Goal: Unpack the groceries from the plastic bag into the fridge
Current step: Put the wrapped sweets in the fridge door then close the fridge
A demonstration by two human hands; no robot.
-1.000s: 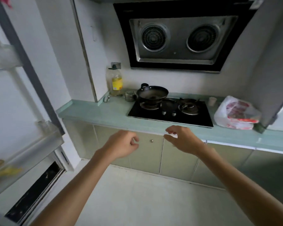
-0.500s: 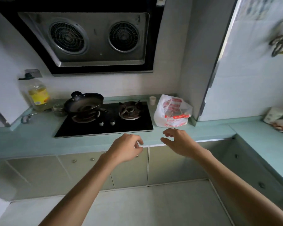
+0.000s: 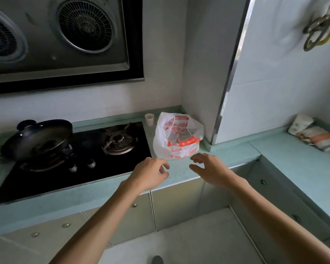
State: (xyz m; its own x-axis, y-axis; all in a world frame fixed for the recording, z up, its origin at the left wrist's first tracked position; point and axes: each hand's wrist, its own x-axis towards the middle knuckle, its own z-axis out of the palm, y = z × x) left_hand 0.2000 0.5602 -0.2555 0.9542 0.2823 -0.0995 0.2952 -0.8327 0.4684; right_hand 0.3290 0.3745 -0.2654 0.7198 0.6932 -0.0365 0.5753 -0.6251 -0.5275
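Observation:
A white plastic bag (image 3: pixel 177 136) with red print stands on the pale green counter (image 3: pixel 234 155), in the corner to the right of the stove. Something with a red band shows through its side; the contents are otherwise hidden. My left hand (image 3: pixel 150 175) hovers just below and left of the bag, fingers loosely curled, holding nothing. My right hand (image 3: pixel 208 168) hovers just below and right of it, fingers spread and relaxed, empty. Neither hand touches the bag. The fridge is out of view.
A black gas stove (image 3: pixel 80 161) carries a dark wok (image 3: pixel 36 140) on its left burner. A small white cup (image 3: pixel 149 119) stands behind the bag. Folded cloths (image 3: pixel 312 134) lie on the right counter. An extractor hood (image 3: pixel 55 35) hangs above. Cabinet doors (image 3: pixel 175 206) run below.
The view has swung right, away from the open fridge door, and closer to the counter. Both hands have moved forward and now hover right in front of the bag.

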